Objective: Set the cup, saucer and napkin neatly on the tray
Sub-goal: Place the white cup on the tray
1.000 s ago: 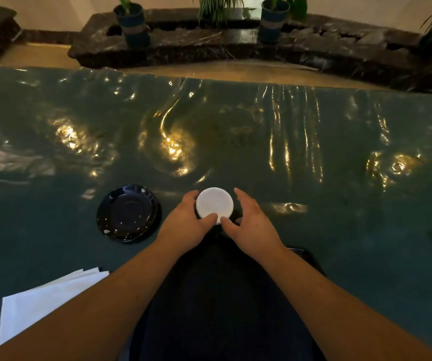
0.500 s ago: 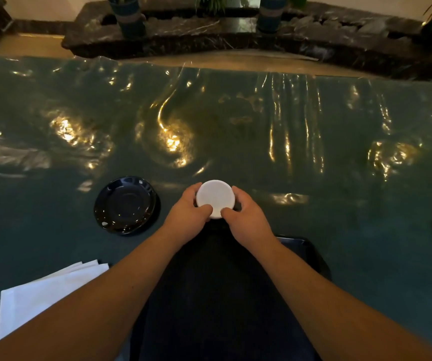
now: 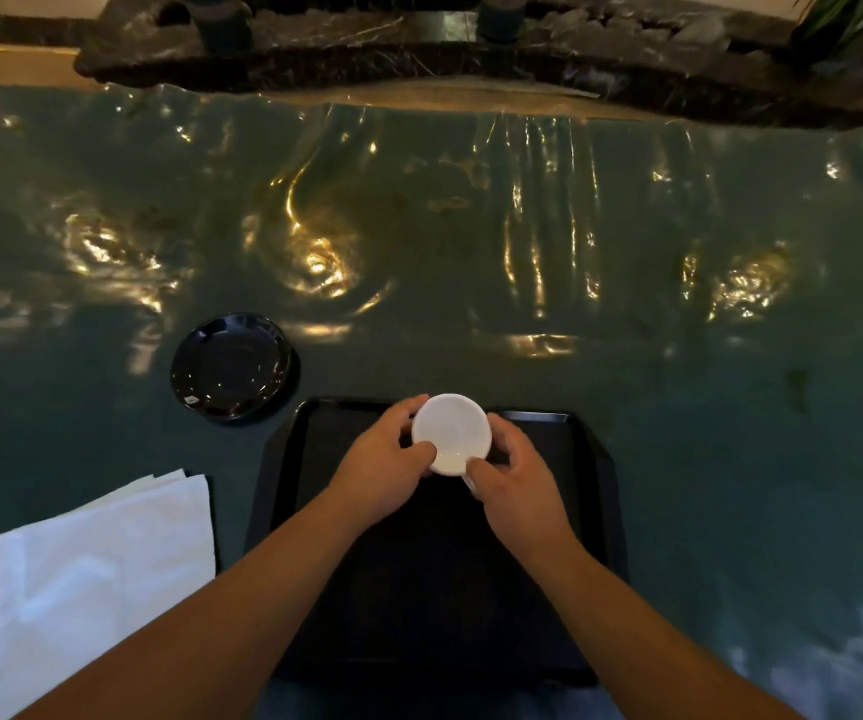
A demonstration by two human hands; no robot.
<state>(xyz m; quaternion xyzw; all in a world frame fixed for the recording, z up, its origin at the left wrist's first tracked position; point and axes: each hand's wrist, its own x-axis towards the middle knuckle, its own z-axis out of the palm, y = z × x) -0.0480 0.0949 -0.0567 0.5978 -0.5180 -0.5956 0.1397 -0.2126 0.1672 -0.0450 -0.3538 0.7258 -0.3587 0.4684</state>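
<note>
glossy green plastic covers the table (image 3: 471,252). both hands, left hand (image 3: 385,470) and right hand (image 3: 515,485), curl closed around the white cup (image 3: 450,433) over the far end of the black tray (image 3: 595,511); whether it rests there, i cannot tell. saucer (image 3: 231,366) and napkin (image 3: 101,574) wait off-tray, left. next, likely fetching the saucer. no readable writing.

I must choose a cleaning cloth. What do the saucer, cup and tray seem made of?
Round black saucer: likely glazed ceramic or glass; sharp highlights. Round white cup: probably glazed ceramic; smooth and opaque. Rectangular black tray: probably matte plastic; almost no shine.
</note>
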